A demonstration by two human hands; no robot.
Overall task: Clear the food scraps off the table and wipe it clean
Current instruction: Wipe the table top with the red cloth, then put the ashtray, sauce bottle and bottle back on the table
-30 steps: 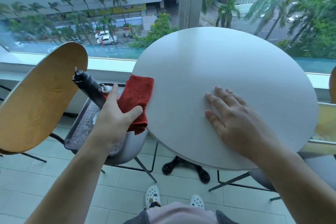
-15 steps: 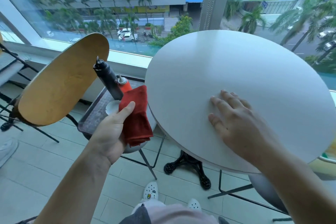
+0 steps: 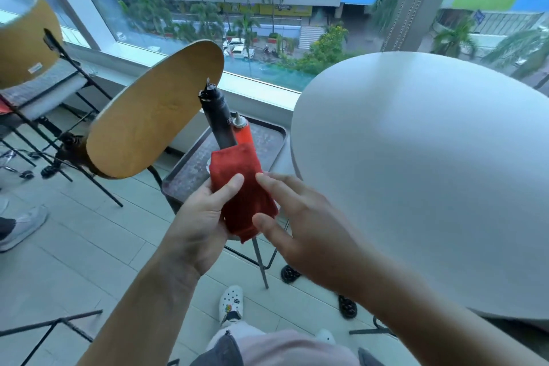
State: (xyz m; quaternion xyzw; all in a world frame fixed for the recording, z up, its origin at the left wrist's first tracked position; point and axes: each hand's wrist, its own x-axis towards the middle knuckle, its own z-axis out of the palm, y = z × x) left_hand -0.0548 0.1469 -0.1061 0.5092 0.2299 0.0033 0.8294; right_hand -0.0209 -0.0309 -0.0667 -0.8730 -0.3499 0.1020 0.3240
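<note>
Red cloth [image 3: 244, 187], folded, is gripped in the left hand [image 3: 199, 226] just off the left edge of the round white table [image 3: 430, 175], the thumb pressed on its face and the fingers curled behind it. Beside it the right hand [image 3: 300, 232] is spread with straight fingers, its fingertips at the cloth's right edge and holding nothing. Left of the table a dark tray [image 3: 267, 140] on a chair seat carries a black bottle [image 3: 216, 116] and an orange bottle [image 3: 243, 132], partly hidden by the cloth.

Bright window daylight, soft table [image 3: 416, 157] glare, slight motion blur, curved edges.
</note>
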